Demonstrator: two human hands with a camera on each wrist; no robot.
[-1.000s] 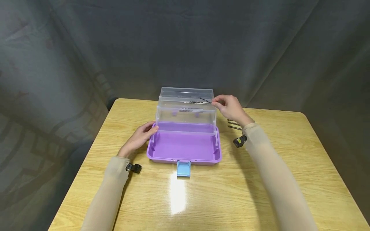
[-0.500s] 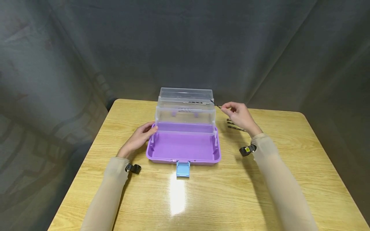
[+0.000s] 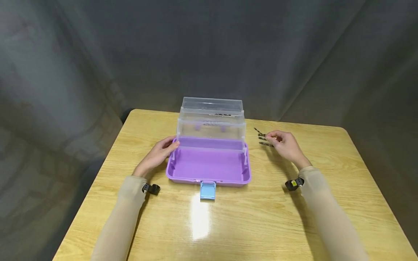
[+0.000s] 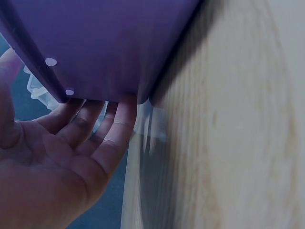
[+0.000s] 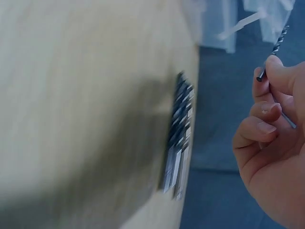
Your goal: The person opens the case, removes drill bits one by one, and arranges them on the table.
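A purple toolbox [image 3: 209,168] stands open on the wooden table, its clear tiered trays [image 3: 211,127] raised at the back. Thin drill bits [image 3: 222,115] lie in the clear trays. My left hand [image 3: 163,148] rests with straight fingers against the box's left side; the left wrist view shows the fingers [image 4: 95,129] along the purple wall [image 4: 109,43]. My right hand [image 3: 281,142] hovers just right of the box and pinches a thin drill bit [image 5: 279,43] between thumb and fingers. Beside its fingertips, a few more drill bits [image 3: 265,144] lie on the table, and they look blurred [image 5: 178,129] in the right wrist view.
The box's blue latch [image 3: 207,190] hangs over the front rim toward me. A dark curtain [image 3: 294,54] closes off the back and sides. The table [image 3: 228,224] shows bare glossy wood in front, with its edges close on both sides.
My right hand has drawn back from the upper clear tray, down and to the right, carrying the drill bit to the loose bits on the table. The left hand has stayed put.
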